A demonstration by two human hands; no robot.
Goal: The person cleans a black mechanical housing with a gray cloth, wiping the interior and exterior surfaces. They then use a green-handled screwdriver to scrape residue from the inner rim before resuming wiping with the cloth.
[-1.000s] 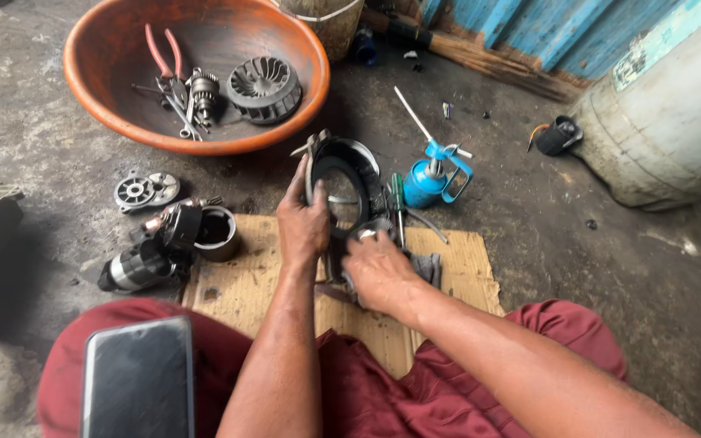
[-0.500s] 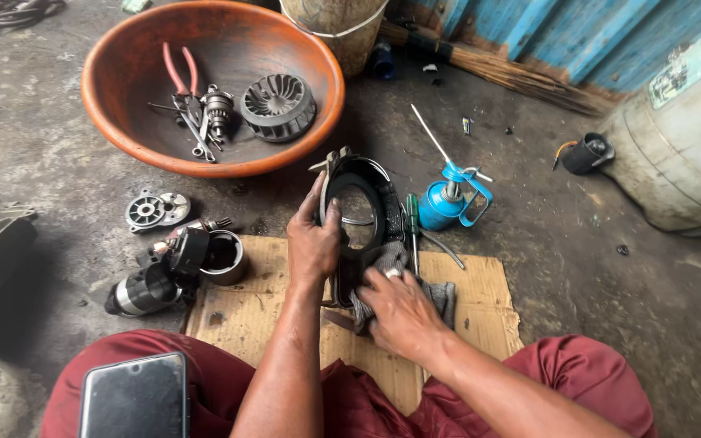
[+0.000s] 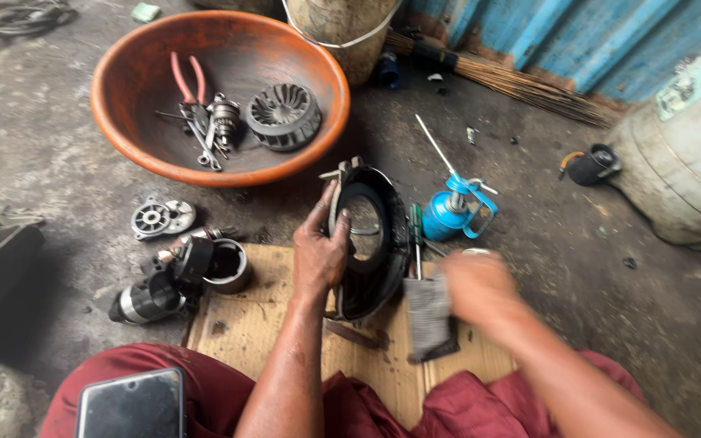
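- A person seated on the ground grips a black ring-shaped housing on edge over a wooden board; the left hand is closed round the ring's left rim, thumb and fingers curled over it.
- The right hand, blurred by motion, is just right of the ring and clasps a grey wire brush, whose bristle block touches the board beside the ring's lower edge.
- A blue oil can with a long thin spout stands on the concrete floor just right of the ring; a green-handled screwdriver lies between the two.
- Behind, an orange basin holds red-handled pliers, spanners and a grey finned fan wheel.
- To the left of the board sit a small round end cap, a short metal sleeve and a dark cylindrical motor part.
- A dark phone rests on the red cloth over the person's left knee.
- A pale drum with a green patch near its top stands at right, before a blue corrugated wall; any label detail is too small to tell.
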